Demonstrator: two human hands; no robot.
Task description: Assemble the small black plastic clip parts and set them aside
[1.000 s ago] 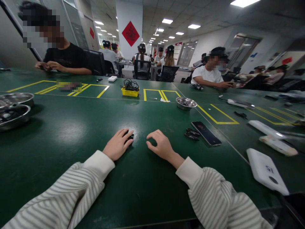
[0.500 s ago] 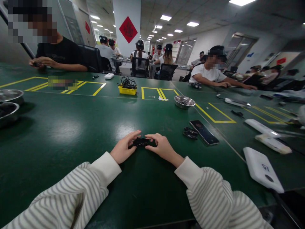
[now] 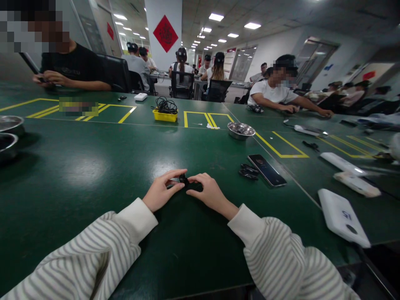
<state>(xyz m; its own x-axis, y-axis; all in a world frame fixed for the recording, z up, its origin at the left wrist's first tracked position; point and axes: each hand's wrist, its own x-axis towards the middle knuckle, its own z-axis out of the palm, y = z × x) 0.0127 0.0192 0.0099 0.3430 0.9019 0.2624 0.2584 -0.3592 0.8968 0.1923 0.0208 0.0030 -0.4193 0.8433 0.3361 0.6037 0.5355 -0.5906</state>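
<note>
A small black item point(image 3: 183, 179) is between my hands, a little above the green table point(image 3: 125, 166). My left hand point(image 3: 162, 188) has its thumb and fingertips closed on the item's left side. My right hand point(image 3: 208, 191) is at its right, index fingertip against it and thumb below, with a dark part in the gap of the fingers. The item's exact shape is too small and dark to tell. To the right, several black pieces point(image 3: 248, 171) lie beside a phone point(image 3: 267, 170).
A metal bowl point(image 3: 241, 131) and a yellow tray point(image 3: 165, 116) with black cables stand farther back. Two metal bowls point(image 3: 9, 146) are at the left edge. White devices point(image 3: 343, 216) lie at the right. People sit across the table, left and right.
The black item has turned from lying lengthwise between my hands to a more upright, narrower view. My left fingertips have closed in on it. The camera view has shifted slightly.
</note>
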